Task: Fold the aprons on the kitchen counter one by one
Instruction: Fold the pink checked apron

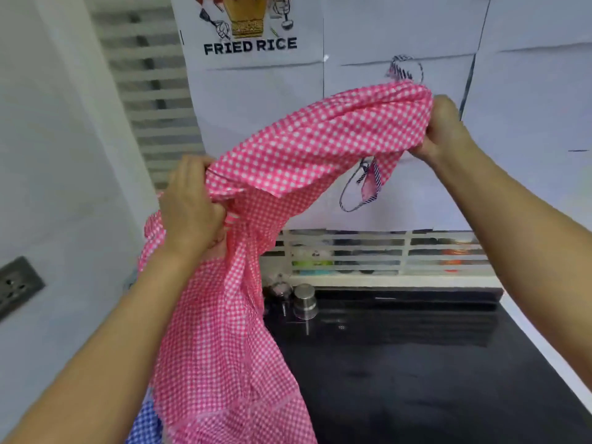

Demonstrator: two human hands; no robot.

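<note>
Pink check apron [288,149] is up off the black tabletop [416,363], stretched btwn 2 hands: left hand [192,203] fisted round a bunch, right hand [445,129] clamped on the far end. The rest hangs in front of a blue check apron [144,424]. 1 steel canister [304,301] at the back, contents hidden. White rack [384,251] w/ blurry jars behind.

One head view, wide-angle. Looks forward and slightly down, close over the black desk [432,363], facing the tiled wall [528,107] behind it.
</note>
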